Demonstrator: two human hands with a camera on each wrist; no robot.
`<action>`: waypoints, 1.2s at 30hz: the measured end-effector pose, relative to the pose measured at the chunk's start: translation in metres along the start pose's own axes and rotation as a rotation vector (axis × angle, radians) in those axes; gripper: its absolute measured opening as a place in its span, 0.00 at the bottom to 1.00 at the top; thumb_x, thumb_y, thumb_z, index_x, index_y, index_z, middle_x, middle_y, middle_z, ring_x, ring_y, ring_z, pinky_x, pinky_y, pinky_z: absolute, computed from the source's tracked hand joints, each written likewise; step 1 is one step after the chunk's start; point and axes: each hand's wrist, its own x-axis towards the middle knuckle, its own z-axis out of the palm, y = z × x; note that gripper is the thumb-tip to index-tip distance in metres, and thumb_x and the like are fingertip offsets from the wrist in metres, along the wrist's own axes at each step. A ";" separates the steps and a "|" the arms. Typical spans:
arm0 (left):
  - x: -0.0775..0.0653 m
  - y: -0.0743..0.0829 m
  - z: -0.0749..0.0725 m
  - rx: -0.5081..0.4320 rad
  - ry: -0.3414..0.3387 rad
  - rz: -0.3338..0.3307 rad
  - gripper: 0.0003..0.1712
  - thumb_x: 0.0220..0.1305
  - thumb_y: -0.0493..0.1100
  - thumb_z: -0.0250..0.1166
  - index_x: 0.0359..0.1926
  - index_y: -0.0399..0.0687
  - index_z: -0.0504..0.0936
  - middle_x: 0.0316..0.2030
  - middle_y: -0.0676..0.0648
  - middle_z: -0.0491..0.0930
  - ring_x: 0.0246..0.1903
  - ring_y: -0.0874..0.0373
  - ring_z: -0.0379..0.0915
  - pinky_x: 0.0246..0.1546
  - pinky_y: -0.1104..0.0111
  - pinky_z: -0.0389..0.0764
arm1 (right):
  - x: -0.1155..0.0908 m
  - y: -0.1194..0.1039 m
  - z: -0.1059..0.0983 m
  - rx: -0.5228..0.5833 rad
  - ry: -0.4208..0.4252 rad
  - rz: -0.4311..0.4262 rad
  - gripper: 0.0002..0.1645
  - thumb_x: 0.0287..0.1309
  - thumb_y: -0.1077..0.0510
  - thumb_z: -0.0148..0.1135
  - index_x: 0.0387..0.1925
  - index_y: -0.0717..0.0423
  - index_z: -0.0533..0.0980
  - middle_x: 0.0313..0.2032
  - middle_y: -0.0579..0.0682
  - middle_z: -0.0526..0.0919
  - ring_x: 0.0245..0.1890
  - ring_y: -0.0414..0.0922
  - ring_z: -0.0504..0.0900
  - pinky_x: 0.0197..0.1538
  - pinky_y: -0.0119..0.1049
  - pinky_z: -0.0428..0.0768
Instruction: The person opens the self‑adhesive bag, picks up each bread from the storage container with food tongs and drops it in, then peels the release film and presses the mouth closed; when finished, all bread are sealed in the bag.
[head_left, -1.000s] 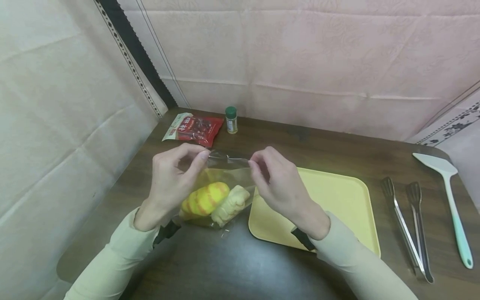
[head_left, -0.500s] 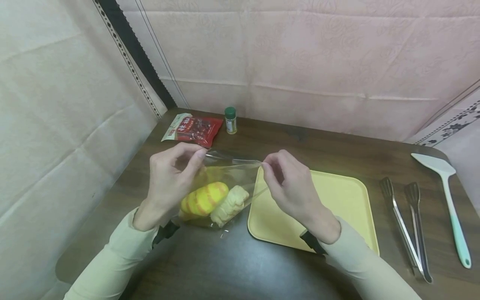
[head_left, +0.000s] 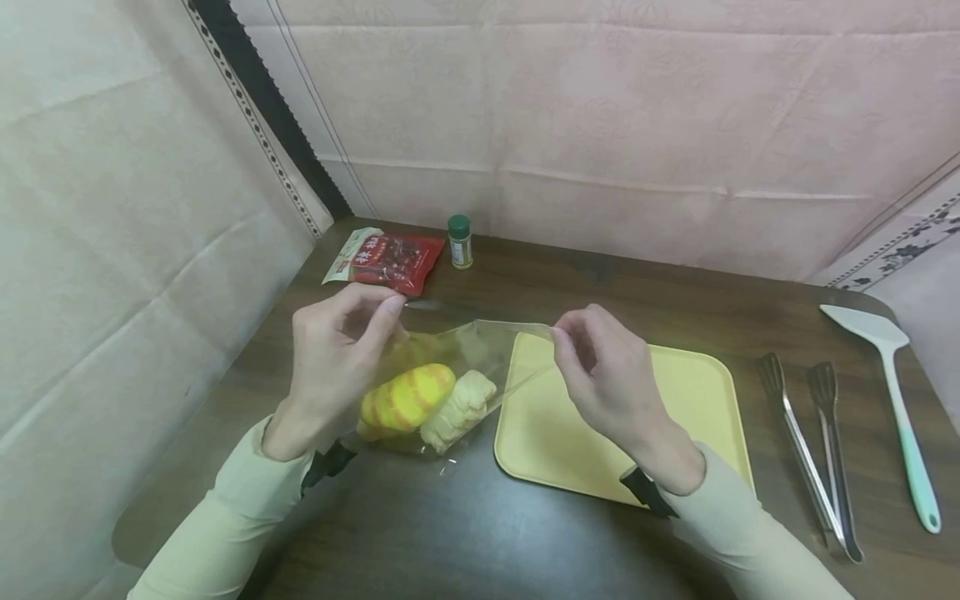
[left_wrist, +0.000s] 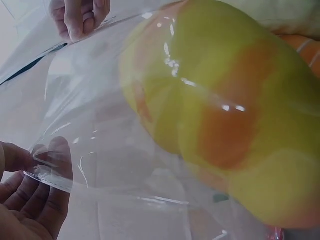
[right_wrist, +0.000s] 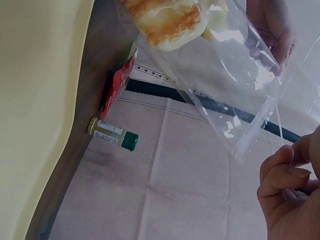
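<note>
A clear plastic bag [head_left: 487, 342] lies over the table at centre, its upper edge stretched between both hands. Inside are a yellow bun with orange stripes [head_left: 408, 398] and a pale, ridged roll [head_left: 459, 410]. My left hand [head_left: 337, 358] pinches the bag's edge at the left; the left wrist view shows thumb and fingers on the film [left_wrist: 50, 172]. On the other side my right hand [head_left: 611, 379] pinches the edge between thumb and curled fingers, above the yellow tray [head_left: 547, 442]. In the right wrist view a thin taut edge runs between the two hands.
A red snack packet [head_left: 393, 260] and a green-capped shaker bottle [head_left: 460, 242] stand at the back left of the table. Metal tongs [head_left: 813, 458] lie right of the tray, and a turner with a mint handle [head_left: 892, 392] lies beyond them.
My right hand has moved steadily to the right with the bag's edge, spreading the mouth wider across the tray. My left hand has drifted slightly left. The breads stay nearly still.
</note>
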 end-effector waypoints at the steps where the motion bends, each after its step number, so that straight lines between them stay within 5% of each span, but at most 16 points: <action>1: 0.000 0.000 0.000 -0.001 0.004 -0.001 0.03 0.71 0.32 0.71 0.39 0.34 0.89 0.22 0.43 0.87 0.23 0.71 0.80 0.30 0.82 0.78 | -0.001 0.000 -0.001 -0.001 0.005 0.005 0.08 0.60 0.76 0.64 0.36 0.63 0.79 0.24 0.51 0.76 0.23 0.40 0.70 0.29 0.26 0.69; 36: -0.001 -0.001 -0.006 -0.045 0.037 -0.060 0.06 0.73 0.32 0.69 0.39 0.31 0.88 0.27 0.38 0.90 0.26 0.74 0.84 0.29 0.81 0.79 | -0.043 0.033 -0.056 -0.192 0.045 0.139 0.06 0.58 0.74 0.68 0.35 0.64 0.81 0.25 0.51 0.82 0.24 0.37 0.73 0.32 0.21 0.71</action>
